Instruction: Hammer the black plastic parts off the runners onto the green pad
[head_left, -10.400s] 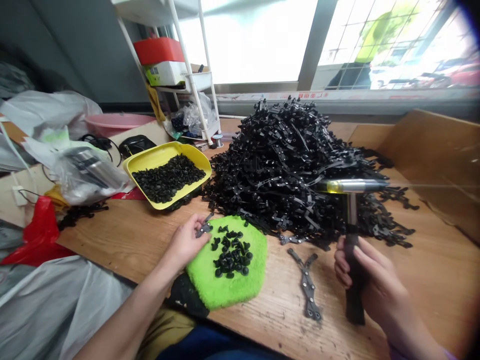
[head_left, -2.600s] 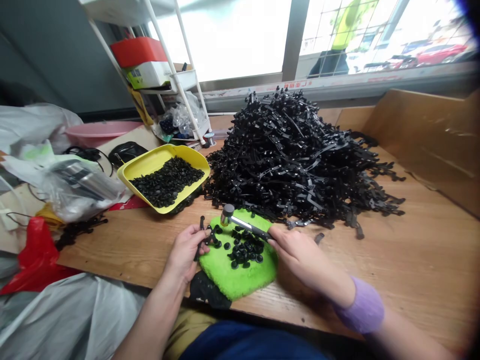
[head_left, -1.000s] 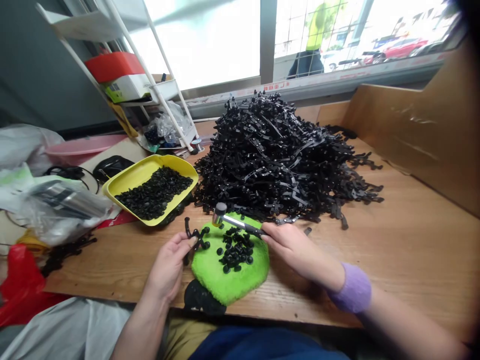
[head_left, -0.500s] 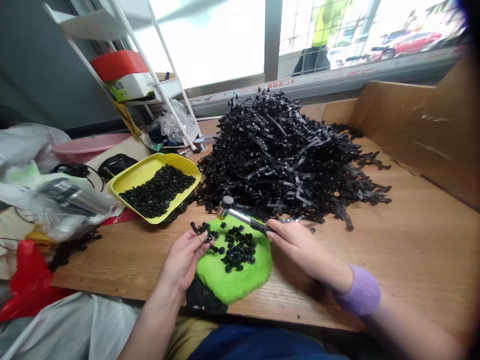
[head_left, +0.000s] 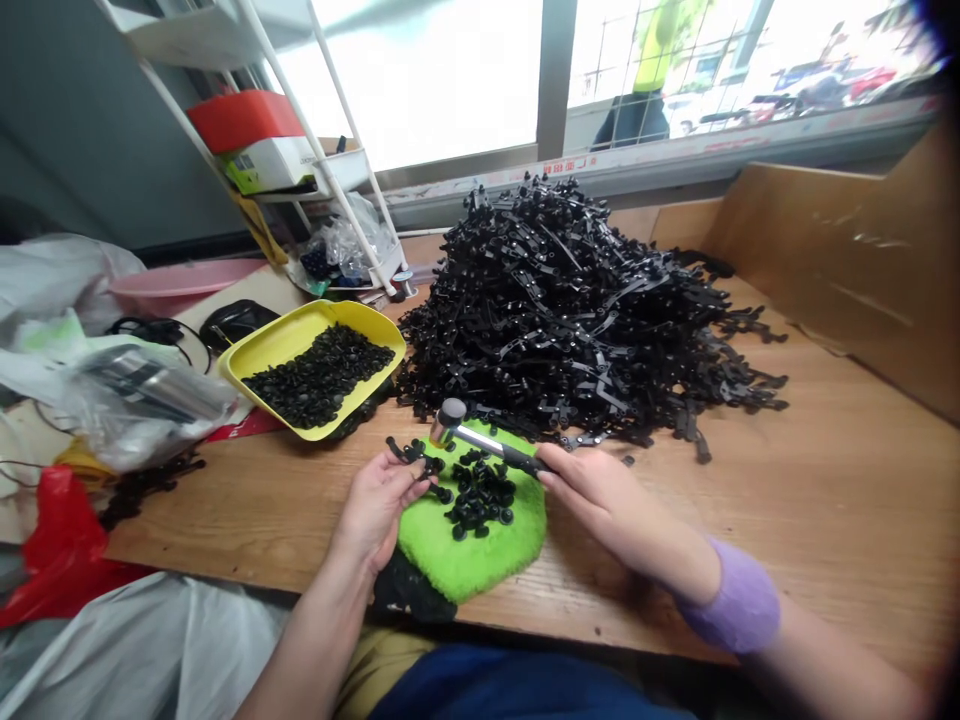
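My left hand (head_left: pixel 377 500) pinches a small black plastic bracket (head_left: pixel 409 452) at the left edge of a green fuzzy pad (head_left: pixel 480 555). Several small black studs (head_left: pixel 476 495) lie on the pad. My right hand (head_left: pixel 596 492), with a purple wristband, grips the handle of a small metal hammer (head_left: pixel 480 442). The hammer's head hovers just right of the bracket. A big heap of black plastic strips (head_left: pixel 570 310) rises behind the pad.
A yellow tray (head_left: pixel 262 345) of black studs sits left of the heap. Plastic bags (head_left: pixel 127 390) and a red bag (head_left: pixel 52 545) crowd the left. A white shelf rack (head_left: pixel 300 150) stands at the back. A cardboard wall (head_left: pixel 847 260) borders the right of the wooden table (head_left: pixel 825 500).
Over ten seconds the hammer came from upright at the right down to the pad. In the last second my left hand turned the bracket and the hammer head shifted slightly.
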